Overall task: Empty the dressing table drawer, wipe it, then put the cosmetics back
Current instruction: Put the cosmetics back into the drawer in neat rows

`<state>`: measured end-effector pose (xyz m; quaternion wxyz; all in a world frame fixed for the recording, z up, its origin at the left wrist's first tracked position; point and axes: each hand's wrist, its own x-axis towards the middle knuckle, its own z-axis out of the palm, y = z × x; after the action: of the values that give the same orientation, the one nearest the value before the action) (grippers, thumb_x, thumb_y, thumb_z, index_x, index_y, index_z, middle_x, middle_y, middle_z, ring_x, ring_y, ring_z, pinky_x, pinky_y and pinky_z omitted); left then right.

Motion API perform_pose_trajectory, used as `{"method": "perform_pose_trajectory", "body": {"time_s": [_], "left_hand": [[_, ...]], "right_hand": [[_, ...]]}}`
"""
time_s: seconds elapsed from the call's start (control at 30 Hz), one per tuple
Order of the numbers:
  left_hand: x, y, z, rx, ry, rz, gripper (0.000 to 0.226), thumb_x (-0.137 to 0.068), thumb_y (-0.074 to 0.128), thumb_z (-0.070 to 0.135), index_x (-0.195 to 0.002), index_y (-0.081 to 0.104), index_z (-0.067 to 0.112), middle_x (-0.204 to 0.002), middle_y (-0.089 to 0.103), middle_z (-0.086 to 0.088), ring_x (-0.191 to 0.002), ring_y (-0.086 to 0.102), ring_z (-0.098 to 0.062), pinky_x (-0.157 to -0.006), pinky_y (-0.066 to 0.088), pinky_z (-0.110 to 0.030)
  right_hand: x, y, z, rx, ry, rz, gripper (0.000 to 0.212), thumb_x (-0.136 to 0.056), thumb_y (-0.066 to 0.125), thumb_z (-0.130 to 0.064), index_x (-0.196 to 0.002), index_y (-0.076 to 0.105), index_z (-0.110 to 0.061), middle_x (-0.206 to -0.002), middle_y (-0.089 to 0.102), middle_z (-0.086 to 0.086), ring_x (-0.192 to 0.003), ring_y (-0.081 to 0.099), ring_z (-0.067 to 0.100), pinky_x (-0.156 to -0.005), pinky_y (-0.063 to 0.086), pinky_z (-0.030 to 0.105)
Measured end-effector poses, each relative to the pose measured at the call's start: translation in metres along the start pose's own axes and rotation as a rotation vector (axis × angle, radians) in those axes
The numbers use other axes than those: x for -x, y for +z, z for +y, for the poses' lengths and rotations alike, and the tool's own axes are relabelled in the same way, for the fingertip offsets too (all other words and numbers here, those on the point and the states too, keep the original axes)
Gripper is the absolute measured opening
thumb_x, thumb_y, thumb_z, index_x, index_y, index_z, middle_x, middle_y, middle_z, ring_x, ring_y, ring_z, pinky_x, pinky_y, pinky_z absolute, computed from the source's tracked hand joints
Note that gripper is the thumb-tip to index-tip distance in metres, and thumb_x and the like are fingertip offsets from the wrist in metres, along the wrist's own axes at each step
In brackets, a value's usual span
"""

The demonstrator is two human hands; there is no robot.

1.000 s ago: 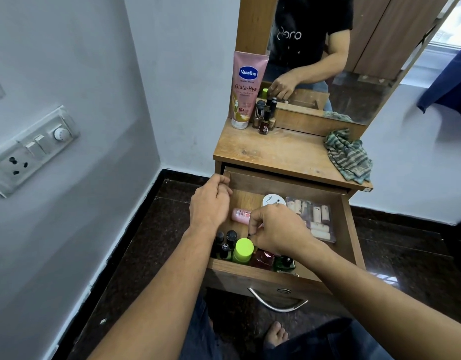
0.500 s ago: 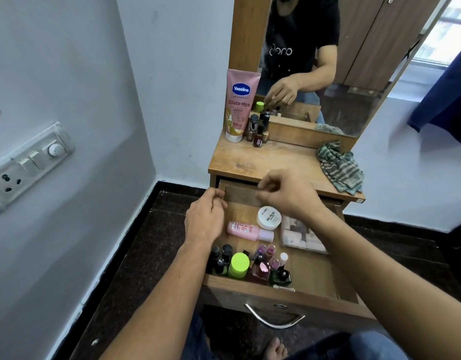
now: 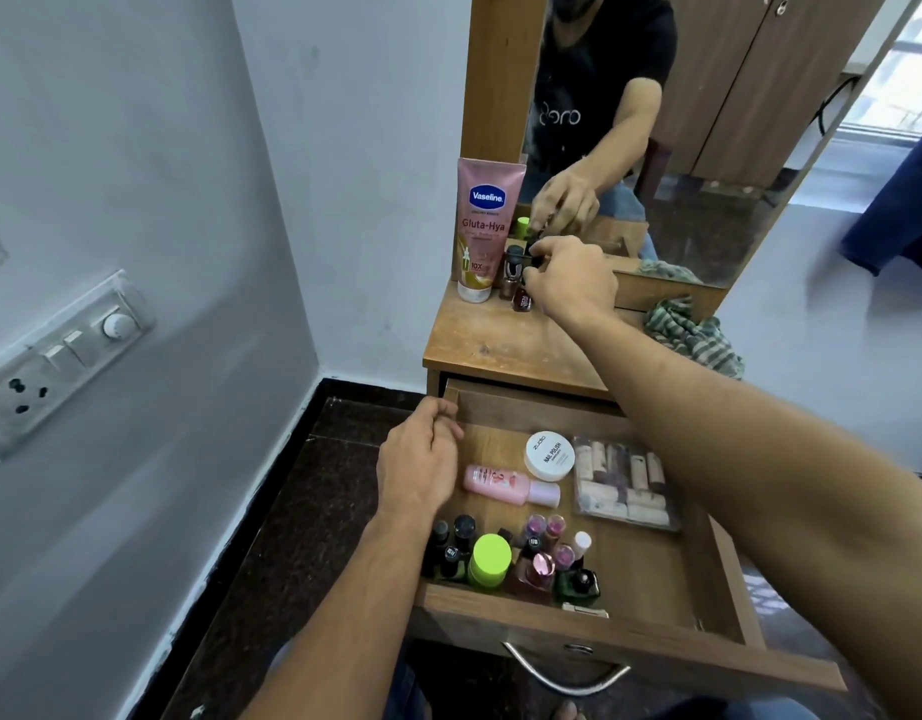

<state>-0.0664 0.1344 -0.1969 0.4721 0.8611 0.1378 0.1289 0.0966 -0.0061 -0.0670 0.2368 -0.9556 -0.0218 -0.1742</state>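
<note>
The wooden drawer (image 3: 625, 636) is pulled out and holds a pink bottle (image 3: 505, 483), a white nail polish remover jar (image 3: 550, 455), a clear case of lipsticks (image 3: 622, 483) and several small bottles with a green-capped one (image 3: 490, 559) at the front. My left hand (image 3: 422, 459) rests on the drawer's left rim, fingers curled over the edge. My right hand (image 3: 570, 280) reaches to the back of the tabletop (image 3: 505, 345) and pinches a small dark bottle (image 3: 532, 254) among the nail polish bottles (image 3: 521, 298) beside the pink Vaseline tube (image 3: 482, 231).
A striped cloth (image 3: 692, 330) lies crumpled at the tabletop's right end. A mirror (image 3: 708, 122) stands behind it. A wall with a switch panel (image 3: 59, 356) is close on the left. Dark floor (image 3: 303, 511) runs under the drawer.
My right hand rose out of the drawer with a small bottle and moved up to the back of the tabletop. My left hand stayed at the drawer's left rim.
</note>
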Motion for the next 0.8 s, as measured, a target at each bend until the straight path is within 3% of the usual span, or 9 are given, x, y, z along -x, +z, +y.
{"method": "perform_pose_trajectory", "body": {"time_s": [0.17, 0.53, 0.7, 0.8], "left_hand": [[0.0, 0.0, 0.001, -0.003, 0.001, 0.004, 0.029, -0.097, 0.043, 0.013, -0.105, 0.065, 0.03, -0.084, 0.069, 0.021, -0.093, 0.063, -0.011, -0.087, 0.048, -0.033], [0.001, 0.0, 0.001, 0.001, -0.002, 0.018, 0.03, -0.095, 0.042, 0.013, -0.104, 0.066, 0.029, -0.084, 0.071, 0.019, -0.095, 0.064, -0.013, -0.084, 0.045, -0.029], [0.003, -0.001, 0.003, 0.027, -0.028, -0.003, 0.03, -0.094, 0.041, 0.013, -0.101, 0.066, 0.03, -0.085, 0.072, 0.018, -0.098, 0.063, -0.014, -0.091, 0.046, -0.032], [0.002, -0.001, 0.003, 0.041, -0.027, -0.01, 0.03, -0.091, 0.039, 0.017, -0.096, 0.063, 0.034, -0.084, 0.072, 0.017, -0.097, 0.064, -0.015, -0.091, 0.047, -0.034]], "right_hand": [[-0.004, 0.009, -0.005, 0.114, -0.041, -0.039, 0.025, -0.089, 0.066, -0.026, -0.112, 0.075, -0.028, -0.104, 0.074, 0.004, -0.103, 0.068, 0.029, -0.077, 0.052, 0.036], [0.002, 0.005, 0.0, 0.154, -0.091, -0.034, 0.018, -0.083, 0.07, -0.012, -0.1, 0.069, -0.018, -0.1, 0.071, 0.008, -0.1, 0.066, 0.032, -0.077, 0.055, 0.039], [0.037, -0.016, 0.007, 0.065, -0.272, 0.034, 0.013, -0.087, 0.07, -0.027, -0.094, 0.076, -0.018, -0.094, 0.074, 0.001, -0.093, 0.067, 0.024, -0.08, 0.055, 0.037], [0.084, -0.034, 0.014, 0.006, -0.388, -0.015, 0.015, -0.086, 0.073, -0.034, -0.092, 0.078, -0.021, -0.092, 0.076, -0.002, -0.086, 0.067, 0.019, -0.079, 0.053, 0.036]]}}
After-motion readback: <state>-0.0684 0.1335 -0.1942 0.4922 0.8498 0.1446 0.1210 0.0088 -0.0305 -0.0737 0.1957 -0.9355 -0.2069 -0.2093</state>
